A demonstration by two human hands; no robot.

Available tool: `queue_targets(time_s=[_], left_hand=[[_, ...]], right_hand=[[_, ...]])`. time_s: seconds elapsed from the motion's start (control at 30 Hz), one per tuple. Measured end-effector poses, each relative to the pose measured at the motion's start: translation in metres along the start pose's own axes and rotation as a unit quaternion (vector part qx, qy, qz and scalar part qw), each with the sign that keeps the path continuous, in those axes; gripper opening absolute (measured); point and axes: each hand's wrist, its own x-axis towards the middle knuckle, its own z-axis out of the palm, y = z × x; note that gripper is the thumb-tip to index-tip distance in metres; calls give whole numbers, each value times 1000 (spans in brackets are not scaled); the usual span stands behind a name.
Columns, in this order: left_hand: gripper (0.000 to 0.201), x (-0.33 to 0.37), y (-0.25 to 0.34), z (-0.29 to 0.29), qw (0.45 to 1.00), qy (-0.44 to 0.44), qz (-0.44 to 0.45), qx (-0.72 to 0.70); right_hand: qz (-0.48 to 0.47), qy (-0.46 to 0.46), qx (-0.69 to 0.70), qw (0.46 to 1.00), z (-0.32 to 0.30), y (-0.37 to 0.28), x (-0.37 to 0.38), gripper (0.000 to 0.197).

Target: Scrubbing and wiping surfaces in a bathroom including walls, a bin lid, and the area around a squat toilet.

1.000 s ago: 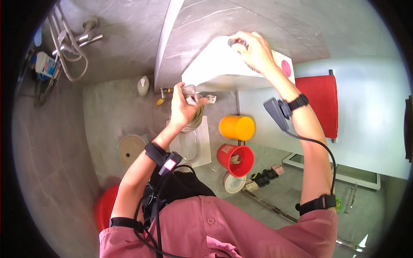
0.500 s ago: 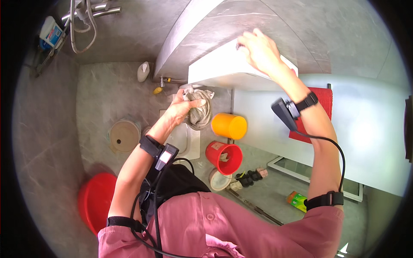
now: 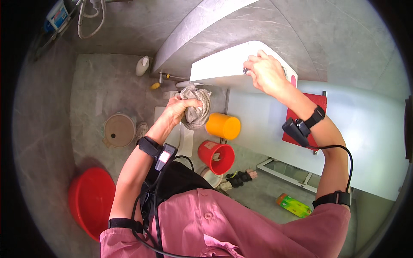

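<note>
My left hand is closed on a bunched grey-beige cloth, the thumb lying across its top. My right hand is stretched out over a bright white shelf-like surface on the wall. Its fingers are curled together, and a small dark, shiny thing shows at their tips, too small to name. Close to the right hand, a pink oval sits at the end of the white surface. Below the cloth stands a yellow-orange bucket, with a red bucket beside it.
A big red basin and a lidded round bucket stand on the left. A white bottle is by the wall. On the right hangs a red towel; a green-yellow packet lies on the floor. Cables run along both arms.
My right hand has moved down and slightly right along the white surface. The left hand keeps its hold on the cloth, nearly unmoved. The view has shifted slightly.
</note>
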Motion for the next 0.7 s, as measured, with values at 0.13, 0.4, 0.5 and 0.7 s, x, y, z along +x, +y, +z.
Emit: queue_targets(time_s=[0.13, 0.4, 0.5, 0.7], left_hand=[[40, 3, -3, 8, 998, -7, 41, 47], [41, 7, -14, -4, 991, -100, 89, 6], [50, 15, -21, 7, 985, -121, 124, -13], [39, 18, -15, 15, 991, -87, 95, -30]], right_hand=[[30, 15, -38, 999, 3, 22, 11, 9], [81, 75, 84, 990, 10, 6, -16, 14], [88, 102, 115, 984, 10, 15, -19, 16], [92, 127, 78, 985, 12, 18, -6, 17]])
